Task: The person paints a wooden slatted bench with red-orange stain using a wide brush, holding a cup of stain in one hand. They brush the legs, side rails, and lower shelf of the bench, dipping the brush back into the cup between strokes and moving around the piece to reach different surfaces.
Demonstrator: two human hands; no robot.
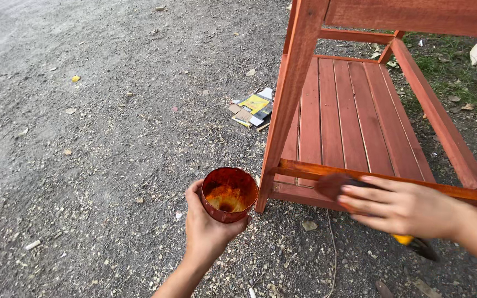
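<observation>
Outdoor ground: grey gravel w/ wood shavings scattered, grass patch at 2 o'clock. A red-brown stained wooden frame [354, 121] stands on it, slatted shelf low down, finish glossy and even, grain showing through.

Left hand [208, 226] at 6 o'clock wraps a small round cup [228, 194], grip curled around its wall from below, kept upright, probably so the liquid stays in. Cup is stained rust-red inside and out, an orange-brown pool at the bottom; looks like thin metal or plastic, can't tell which.

Right hand [401, 208] at 4 o'clock, fingers pressed flat on a brush [338, 185], dark head laid against the frame's lower front rail, yellow handle end poking out under the wrist. Cup sits just beside the frame's leg, near the brush, likely for short dips.

Flattened cardboard pack [254, 107], yellow and white, lies on the gravel at 12 o'clock, well apart from both hands. Pale stone at 1 o'clock, top corner.
</observation>
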